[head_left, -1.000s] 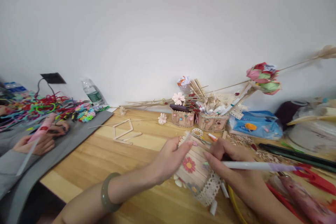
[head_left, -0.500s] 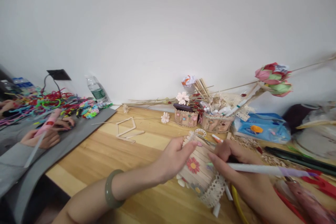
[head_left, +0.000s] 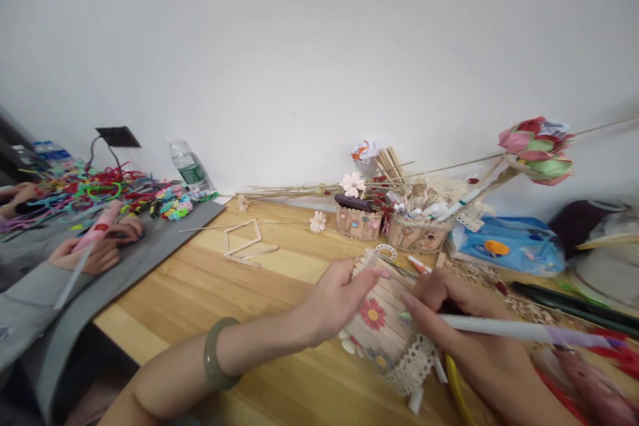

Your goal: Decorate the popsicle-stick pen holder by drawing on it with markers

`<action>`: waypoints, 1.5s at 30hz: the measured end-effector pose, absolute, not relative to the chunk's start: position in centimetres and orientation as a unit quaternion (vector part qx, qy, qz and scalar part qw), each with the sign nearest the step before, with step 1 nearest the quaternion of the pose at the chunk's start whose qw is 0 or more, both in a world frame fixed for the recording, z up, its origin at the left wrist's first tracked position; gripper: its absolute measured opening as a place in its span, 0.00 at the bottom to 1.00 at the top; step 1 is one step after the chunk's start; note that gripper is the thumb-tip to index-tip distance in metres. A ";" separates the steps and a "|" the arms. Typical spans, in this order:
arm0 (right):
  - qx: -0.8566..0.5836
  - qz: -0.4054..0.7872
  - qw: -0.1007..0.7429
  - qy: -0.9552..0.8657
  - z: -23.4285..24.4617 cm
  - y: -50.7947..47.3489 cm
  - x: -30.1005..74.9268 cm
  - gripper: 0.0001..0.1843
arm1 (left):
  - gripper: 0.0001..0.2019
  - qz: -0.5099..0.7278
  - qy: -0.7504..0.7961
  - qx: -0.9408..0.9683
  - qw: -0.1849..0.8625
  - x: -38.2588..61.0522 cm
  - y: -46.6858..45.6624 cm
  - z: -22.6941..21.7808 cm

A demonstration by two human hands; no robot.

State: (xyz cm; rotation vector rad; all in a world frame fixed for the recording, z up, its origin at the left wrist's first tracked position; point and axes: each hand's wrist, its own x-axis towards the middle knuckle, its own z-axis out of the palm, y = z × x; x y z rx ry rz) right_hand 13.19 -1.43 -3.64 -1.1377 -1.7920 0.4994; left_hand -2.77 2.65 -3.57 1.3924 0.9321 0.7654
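Note:
A small craft-stick box (head_left: 384,326) with painted flowers and a lace trim lies tilted on the wooden table (head_left: 210,286). My left hand (head_left: 332,299), with a green bangle at the wrist, grips the box's upper left edge. My right hand (head_left: 449,319) pinches a long white marker pen (head_left: 504,329) with a purple cap end; its tip rests on the box's right side beside a green mark.
Two decorated stick holders (head_left: 394,226) full of pens and sticks stand behind, with paper flowers (head_left: 536,146), a blue tissue pack (head_left: 509,243) and a water bottle (head_left: 187,166). Loose craft sticks (head_left: 244,246) lie at mid-table. At left, another person's hands (head_left: 90,249) hold a pink tool on a grey mat.
Both hands and the box stay in the same grip. The view has drifted a little left and up, so everything sits slightly further right and lower.

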 end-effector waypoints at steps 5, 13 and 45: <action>-0.448 0.199 0.461 -0.739 -3.7 -1.6 13.2 0.17 | 0.16 0.327 0.400 0.601 0.610 -2.8 2.7 -3.8; -0.472 0.248 0.526 -0.662 -4.0 -1.1 13.3 0.18 | 0.16 0.325 0.396 0.591 0.623 -2.8 2.8 -3.9; -0.456 0.212 0.513 -0.696 -3.6 -1.3 13.1 0.17 | 0.17 0.322 0.411 0.593 0.614 -2.8 2.7 -4.0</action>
